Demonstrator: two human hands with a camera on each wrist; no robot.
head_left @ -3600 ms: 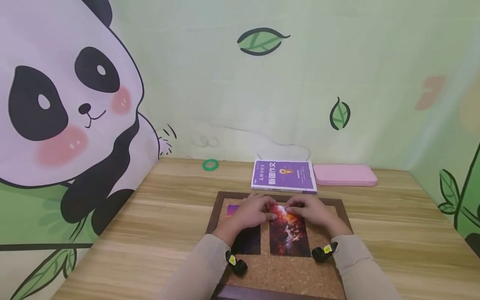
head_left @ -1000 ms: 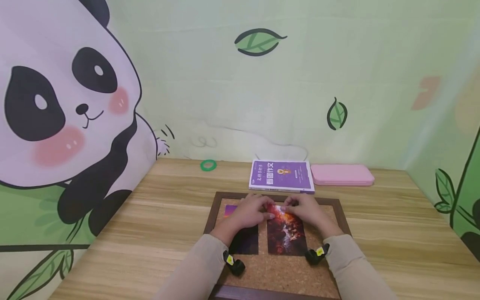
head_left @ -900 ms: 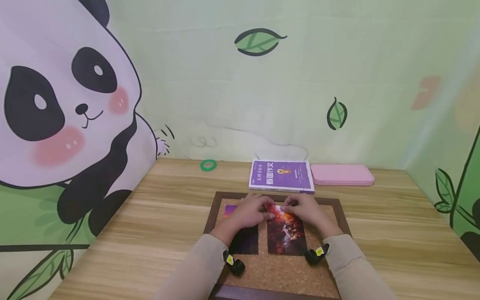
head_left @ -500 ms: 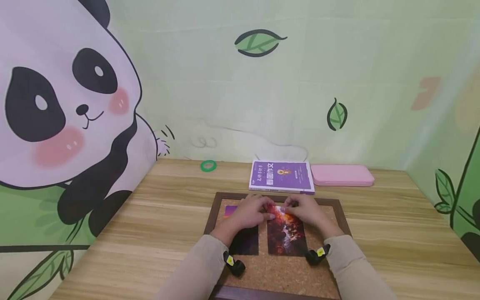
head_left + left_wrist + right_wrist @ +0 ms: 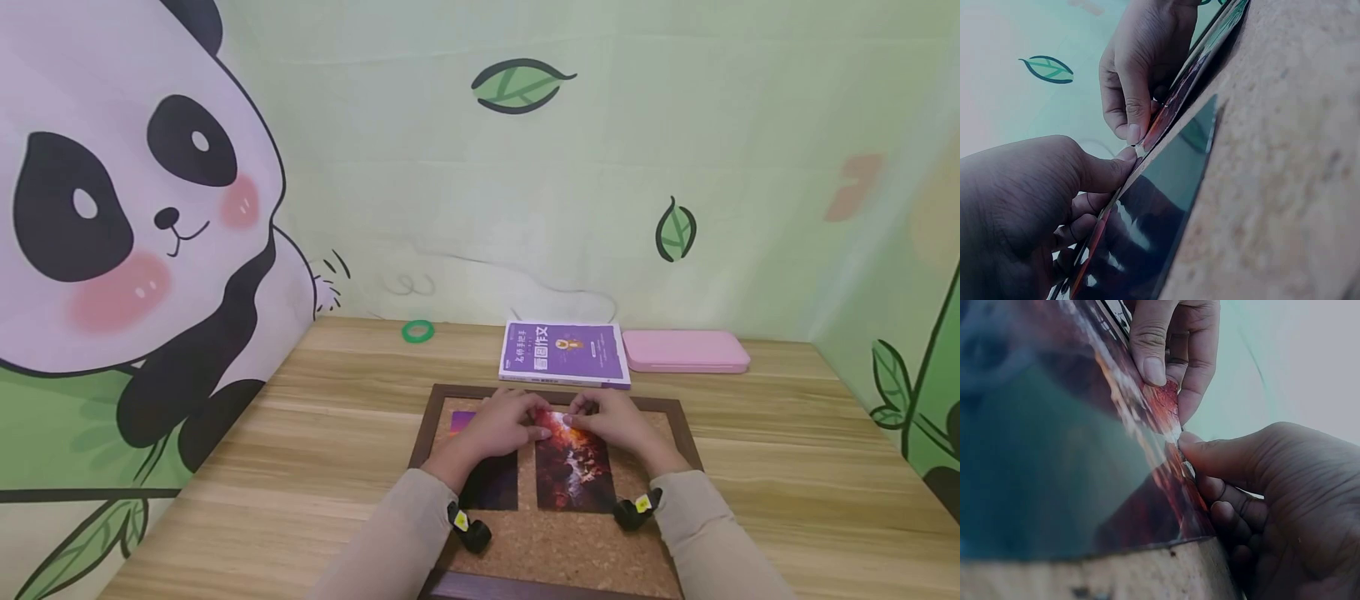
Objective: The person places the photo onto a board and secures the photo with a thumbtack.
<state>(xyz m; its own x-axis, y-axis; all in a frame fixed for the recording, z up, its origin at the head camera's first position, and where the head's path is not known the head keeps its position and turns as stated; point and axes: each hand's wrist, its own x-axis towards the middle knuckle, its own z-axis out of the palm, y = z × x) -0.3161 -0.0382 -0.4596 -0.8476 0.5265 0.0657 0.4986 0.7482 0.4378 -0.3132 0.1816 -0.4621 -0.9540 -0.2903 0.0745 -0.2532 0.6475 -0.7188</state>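
A cork board (image 5: pixel 570 542) in a dark brown frame lies flat on the wooden table. Two photos lie on it: a dark purple photo (image 5: pixel 491 483) on the left and a red-orange photo (image 5: pixel 573 471) on the right. My left hand (image 5: pixel 534 430) and right hand (image 5: pixel 581 419) meet at the red-orange photo's top edge. In the left wrist view my left hand (image 5: pixel 1119 164) pinches that edge, its thumb on top and fingers curled under. In the right wrist view my right hand (image 5: pixel 1192 450) pinches the same edge (image 5: pixel 1166 409), where a small white spot shows.
Behind the board lie a purple book (image 5: pixel 564 353) and a pink case (image 5: pixel 686 351). A green ring (image 5: pixel 417 331) sits at the back left. Walls with a panda mural close off the table at the back and on both sides.
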